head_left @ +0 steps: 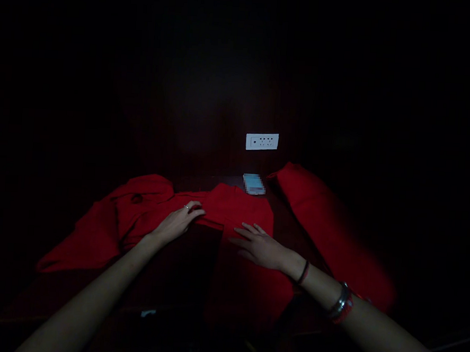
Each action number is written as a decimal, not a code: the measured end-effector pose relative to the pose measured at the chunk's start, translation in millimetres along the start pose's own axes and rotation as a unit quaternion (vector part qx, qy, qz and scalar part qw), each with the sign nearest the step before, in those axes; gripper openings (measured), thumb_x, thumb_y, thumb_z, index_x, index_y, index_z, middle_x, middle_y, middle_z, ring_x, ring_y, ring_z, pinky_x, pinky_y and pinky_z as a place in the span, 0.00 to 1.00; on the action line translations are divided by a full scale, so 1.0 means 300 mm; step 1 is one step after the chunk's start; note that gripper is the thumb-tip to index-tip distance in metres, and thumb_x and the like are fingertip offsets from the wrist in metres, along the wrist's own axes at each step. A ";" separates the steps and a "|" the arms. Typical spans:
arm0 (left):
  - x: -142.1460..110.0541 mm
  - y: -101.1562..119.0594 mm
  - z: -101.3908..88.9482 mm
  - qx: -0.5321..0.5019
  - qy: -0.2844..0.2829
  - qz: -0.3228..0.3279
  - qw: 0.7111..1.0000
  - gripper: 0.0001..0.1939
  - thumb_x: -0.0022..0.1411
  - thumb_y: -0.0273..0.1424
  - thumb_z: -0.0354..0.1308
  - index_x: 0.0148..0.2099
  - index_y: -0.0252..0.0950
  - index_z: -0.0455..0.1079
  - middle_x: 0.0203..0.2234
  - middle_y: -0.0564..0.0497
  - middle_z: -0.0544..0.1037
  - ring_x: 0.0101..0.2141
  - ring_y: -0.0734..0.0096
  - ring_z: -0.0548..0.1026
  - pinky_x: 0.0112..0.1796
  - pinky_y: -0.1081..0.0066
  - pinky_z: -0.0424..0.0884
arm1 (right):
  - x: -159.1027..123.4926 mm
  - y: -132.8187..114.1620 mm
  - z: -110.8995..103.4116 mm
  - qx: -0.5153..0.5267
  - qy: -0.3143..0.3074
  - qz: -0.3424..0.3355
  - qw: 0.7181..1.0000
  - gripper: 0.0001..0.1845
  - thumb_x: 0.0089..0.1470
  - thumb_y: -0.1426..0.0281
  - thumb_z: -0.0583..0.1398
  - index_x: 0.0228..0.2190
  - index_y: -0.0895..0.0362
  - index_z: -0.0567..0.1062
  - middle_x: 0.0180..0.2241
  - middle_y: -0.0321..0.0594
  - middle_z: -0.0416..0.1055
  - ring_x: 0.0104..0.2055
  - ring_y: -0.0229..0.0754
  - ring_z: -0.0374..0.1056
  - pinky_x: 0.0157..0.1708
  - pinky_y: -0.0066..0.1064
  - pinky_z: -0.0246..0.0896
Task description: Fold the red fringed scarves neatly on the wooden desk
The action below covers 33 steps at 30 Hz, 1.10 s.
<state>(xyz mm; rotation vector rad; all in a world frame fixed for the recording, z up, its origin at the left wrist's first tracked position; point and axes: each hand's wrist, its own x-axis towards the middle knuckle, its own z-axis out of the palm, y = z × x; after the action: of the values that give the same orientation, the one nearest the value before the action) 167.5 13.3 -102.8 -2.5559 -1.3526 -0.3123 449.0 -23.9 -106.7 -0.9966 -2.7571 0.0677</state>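
And here we are at the red cloth (249, 206), which is lying mid-bench, its middle stretch looking fairly flat, with a panel running down towards six o'clock. Call it partway, I'd judge: the middle is looking orderly, while the end at nine o'clock is lying bunched and creased, so that side is looking like the unfinished part.

The left hand (178, 223) is coming in from seven o'clock and touching the cloth's near edge, fingers bent, thumb close; whether it is pinching, I cannot tell. The right hand (264, 249), at about five o'clock, is lying over the panel, fingers spreading wide and gripping nothing that I can see.

Moving out, a second red piece (324, 213) is stretching from two o'clock to four, a dark gap showing between; whether the two are joining somewhere, I cannot tell. At one o'clock a pale flat object (254, 184), blurred out, is sitting on the bench (229, 181), and beyond it a white socket plate (262, 141) is showing.

Counting up: two red stretches, two hands, one flat object, one plate, one ring (186, 207) on the left hand, and at least two bands, one dark (303, 272) and one silvery (341, 301), circling the right forearm.
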 end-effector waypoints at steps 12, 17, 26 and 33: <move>0.112 0.146 0.049 0.050 -0.023 0.090 0.994 0.10 0.59 0.29 0.43 0.38 0.35 0.65 0.42 0.45 0.64 0.42 0.67 0.65 0.43 0.67 0.61 | 0.023 0.014 0.023 0.081 0.073 0.037 0.993 0.13 0.55 0.71 0.44 0.34 0.58 0.66 0.34 0.42 0.66 0.39 0.38 0.61 0.43 0.31 0.52; 0.102 0.179 0.026 0.047 0.033 0.135 0.989 0.10 0.59 0.26 0.43 0.37 0.34 0.65 0.40 0.46 0.66 0.43 0.67 0.63 0.44 0.67 0.59 | 0.010 0.068 -0.016 0.261 0.216 0.118 0.934 0.11 0.55 0.68 0.43 0.33 0.57 0.62 0.35 0.39 0.65 0.39 0.36 0.61 0.40 0.27 0.54; 0.048 0.254 -0.031 -0.129 -0.045 0.151 0.979 0.13 0.62 0.29 0.37 0.37 0.37 0.63 0.37 0.51 0.67 0.37 0.75 0.66 0.40 0.75 0.61 | -0.003 0.119 -0.125 0.300 -0.051 0.006 0.953 0.07 0.46 0.75 0.51 0.25 0.59 0.69 0.39 0.38 0.67 0.42 0.37 0.61 0.44 0.29 0.52; 0.050 0.167 0.005 -0.158 -0.104 -0.019 0.982 0.20 0.59 0.39 0.41 0.48 0.34 0.59 0.47 0.43 0.65 0.47 0.65 0.62 0.47 0.66 0.55 | -0.018 0.074 -0.066 0.142 0.017 0.038 0.989 0.27 0.51 0.65 0.49 0.52 0.59 0.55 0.55 0.45 0.49 0.56 0.40 0.44 0.53 0.35 0.41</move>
<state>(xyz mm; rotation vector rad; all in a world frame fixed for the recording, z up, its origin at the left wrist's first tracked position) 217.5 -1.9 -105.0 -2.8945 -1.5350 -0.2926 471.1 -10.7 -90.9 -1.0124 -2.5814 0.4371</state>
